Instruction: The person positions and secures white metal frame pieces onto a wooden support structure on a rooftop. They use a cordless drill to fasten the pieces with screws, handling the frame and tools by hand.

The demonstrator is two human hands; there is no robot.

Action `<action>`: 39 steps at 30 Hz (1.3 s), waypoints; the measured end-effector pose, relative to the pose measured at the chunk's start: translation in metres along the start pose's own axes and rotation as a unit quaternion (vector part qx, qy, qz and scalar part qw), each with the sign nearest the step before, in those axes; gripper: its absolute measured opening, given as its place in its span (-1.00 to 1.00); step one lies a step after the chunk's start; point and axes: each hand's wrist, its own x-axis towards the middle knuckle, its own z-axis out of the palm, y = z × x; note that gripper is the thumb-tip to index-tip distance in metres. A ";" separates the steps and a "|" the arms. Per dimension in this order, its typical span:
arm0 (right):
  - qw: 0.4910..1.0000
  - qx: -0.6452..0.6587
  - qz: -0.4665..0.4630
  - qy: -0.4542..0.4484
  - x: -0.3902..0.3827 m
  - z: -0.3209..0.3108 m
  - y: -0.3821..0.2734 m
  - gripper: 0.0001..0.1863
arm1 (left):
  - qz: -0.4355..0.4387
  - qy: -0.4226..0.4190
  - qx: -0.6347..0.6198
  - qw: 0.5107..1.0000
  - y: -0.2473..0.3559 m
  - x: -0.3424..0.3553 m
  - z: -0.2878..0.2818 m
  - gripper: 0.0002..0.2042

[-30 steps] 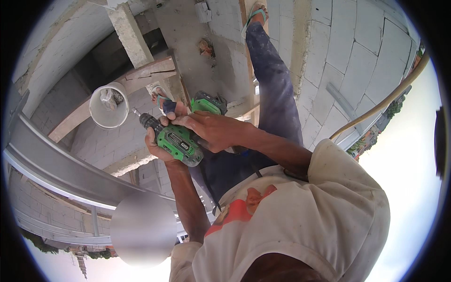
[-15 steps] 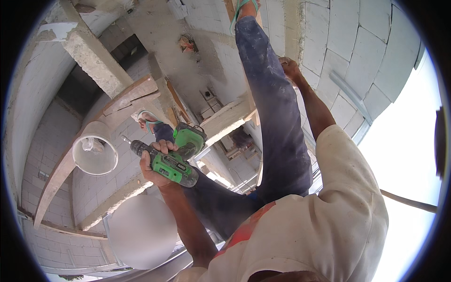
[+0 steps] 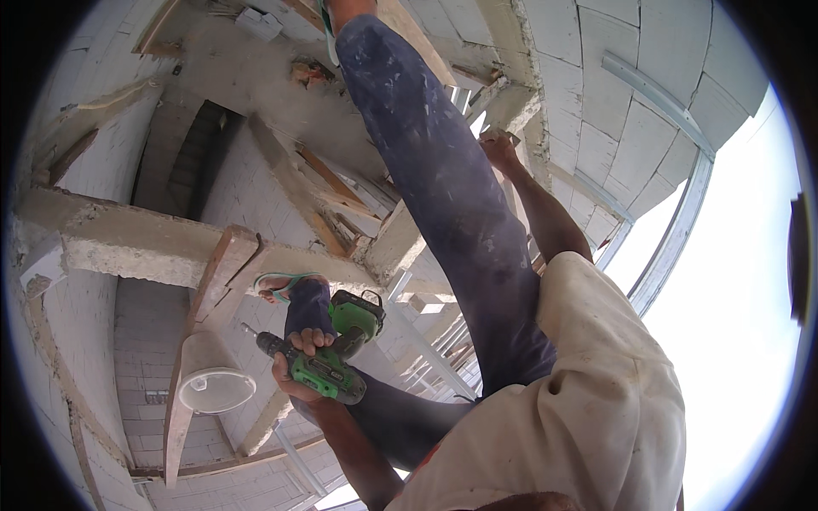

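My left hand [image 3: 298, 385] is wrapped round a green and black cordless drill [image 3: 319, 373]. Its bit points left, and its battery base stands up to the right. Farther right, beyond my raised leg, my right hand [image 3: 501, 149] has its fingers curled in close to a concrete beam end [image 3: 514, 104]. What the fingers hold, if anything, is too small to make out. A whitish bucket [image 3: 204, 358], mouth towards me, sits against a wooden plank [image 3: 175, 434] to the left of the drill.
A concrete beam [image 3: 128, 247] crosses below, with my sandalled foot [image 3: 285, 285] on it. My other leg [image 3: 426, 153] stretches far ahead. Pale block walls [image 3: 596, 102] and a metal channel [image 3: 656, 98] stand at the right. Loose timber [image 3: 332, 183] and a deep drop lie beneath.
The view has turned, so the bucket and drill appear lower and the right wall's metal channel shows more. My left hand still grips the drill; my right hand stays beyond my leg.
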 end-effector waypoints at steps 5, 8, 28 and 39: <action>0.989 0.046 0.015 0.140 0.055 0.041 0.055 -0.32 | -0.046 0.010 0.054 0.997 -0.002 0.013 0.015 -0.60; 0.979 0.071 0.120 0.148 0.081 0.051 0.083 -0.08 | -0.065 0.011 0.067 0.996 -0.002 0.019 0.014 -0.60; 0.932 0.321 0.131 0.102 0.085 0.079 0.067 -0.17 | -0.083 0.093 0.188 0.974 0.005 0.031 0.019 -0.61; 0.968 0.131 -0.044 0.207 0.107 0.096 -0.008 -0.11 | -0.047 0.088 0.171 0.980 -0.001 0.025 0.013 -0.60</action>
